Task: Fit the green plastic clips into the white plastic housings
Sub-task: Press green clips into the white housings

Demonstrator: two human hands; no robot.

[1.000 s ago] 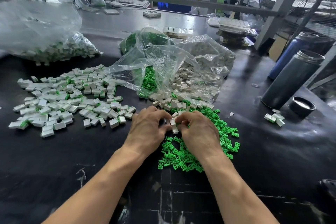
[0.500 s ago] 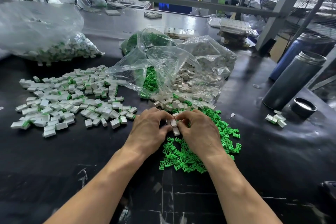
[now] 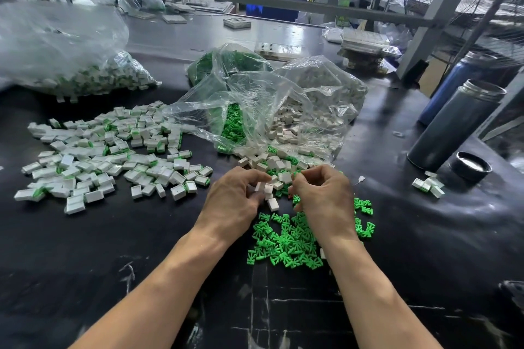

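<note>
Head view: the left hand [image 3: 236, 201] grips several small white rectangular plastic housings [image 3: 268, 193] in its curled fingers [image 3: 256, 178], above the black bench [image 3: 85, 263]. The right hand [image 3: 326, 198] has its fingers curled just right of them; whether they pinch anything cannot be told. Loose bright green plastic clips [image 3: 286, 246] lie beneath and nearer than both sets of fingers.

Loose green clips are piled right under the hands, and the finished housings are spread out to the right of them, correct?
Not quite. The head view shows the finished housings spread to the left of the hands, not the right. The loose green clips do lie right under the hands.
</note>
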